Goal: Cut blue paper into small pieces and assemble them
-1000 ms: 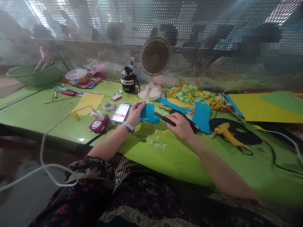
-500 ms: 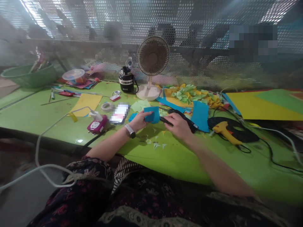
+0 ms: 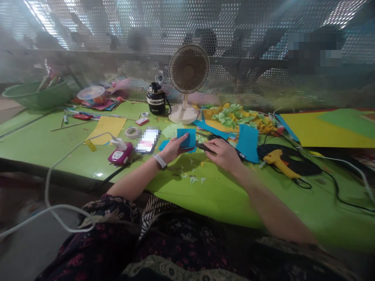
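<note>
My left hand [image 3: 175, 147], with a watch on its wrist, is closed on a piece of blue paper [image 3: 187, 136], thumb on top. The paper is raised a little above the green table. To its right, my right hand [image 3: 219, 151] is wrapped round dark-handled scissors [image 3: 202, 146] whose blades point left at the paper's lower right edge. Whether the blades touch the paper I cannot tell. More blue paper [image 3: 164, 145] lies behind my left wrist, and a larger blue sheet [image 3: 247, 143] lies beyond my right hand. Small pale paper scraps [image 3: 193, 180] dot the table below.
A fan [image 3: 189, 74] and black bottle [image 3: 156, 99] stand at the back. Cut green and yellow paper [image 3: 237, 117] is heaped behind my right hand. A yellow glue gun [image 3: 281, 164] lies right; a phone [image 3: 148, 140] and purple power socket [image 3: 120, 155] with a white cable are left.
My left hand has turned the blue paper slightly so it stands more upright, and a lower edge shows apart beneath it. The scissors and my right hand have shifted slightly.
</note>
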A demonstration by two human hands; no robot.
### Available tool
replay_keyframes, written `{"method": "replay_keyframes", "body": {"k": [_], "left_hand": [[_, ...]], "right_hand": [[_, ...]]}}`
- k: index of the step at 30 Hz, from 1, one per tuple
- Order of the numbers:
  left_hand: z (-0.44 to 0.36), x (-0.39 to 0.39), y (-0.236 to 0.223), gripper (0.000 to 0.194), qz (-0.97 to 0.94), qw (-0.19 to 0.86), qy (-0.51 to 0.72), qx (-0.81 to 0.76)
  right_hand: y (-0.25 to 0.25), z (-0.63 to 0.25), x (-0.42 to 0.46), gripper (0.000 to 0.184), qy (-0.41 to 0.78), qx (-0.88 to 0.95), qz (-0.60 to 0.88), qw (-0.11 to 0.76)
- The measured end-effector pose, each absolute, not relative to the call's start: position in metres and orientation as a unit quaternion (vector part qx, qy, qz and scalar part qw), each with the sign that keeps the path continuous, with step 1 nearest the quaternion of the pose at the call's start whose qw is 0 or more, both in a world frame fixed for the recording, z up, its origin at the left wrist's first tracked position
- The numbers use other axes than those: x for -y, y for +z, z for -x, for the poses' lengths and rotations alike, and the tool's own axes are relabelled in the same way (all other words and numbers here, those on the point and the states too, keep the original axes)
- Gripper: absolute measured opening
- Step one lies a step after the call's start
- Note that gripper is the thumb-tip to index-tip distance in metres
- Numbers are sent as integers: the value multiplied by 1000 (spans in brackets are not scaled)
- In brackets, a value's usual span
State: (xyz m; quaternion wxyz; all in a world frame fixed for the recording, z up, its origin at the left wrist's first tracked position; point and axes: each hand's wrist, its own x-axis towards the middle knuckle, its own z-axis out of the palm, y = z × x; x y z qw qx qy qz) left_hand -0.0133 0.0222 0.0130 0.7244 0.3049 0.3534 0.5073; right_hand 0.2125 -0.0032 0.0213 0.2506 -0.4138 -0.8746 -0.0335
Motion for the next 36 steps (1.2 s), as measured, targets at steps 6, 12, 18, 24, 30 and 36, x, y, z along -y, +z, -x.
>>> {"method": "replay_keyframes", "body": {"k": [6,12,18,24,30,36], "left_hand": [[10,-18,13,24,-325,719,505,-350],[11,-22,9,27,-329,713,515,-344],[10,-21,9,24,-314,718,520,-341],[8,-16,11,23,-307,736,497,-343],[12,-20,10,27,-311,742,488,-339],[9,-19,6,31,-310,751,473,-341]], "right_hand": [[21,-210,5,36,-28,877,414,244],[21,-210,5,36,-34,882,403,243],[22,-208,7,35,-61,877,408,246],[22,-206,9,35,-55,881,407,236],[21,-208,8,36,-74,881,398,245],[20,-206,9,31,-98,881,386,258]]}}
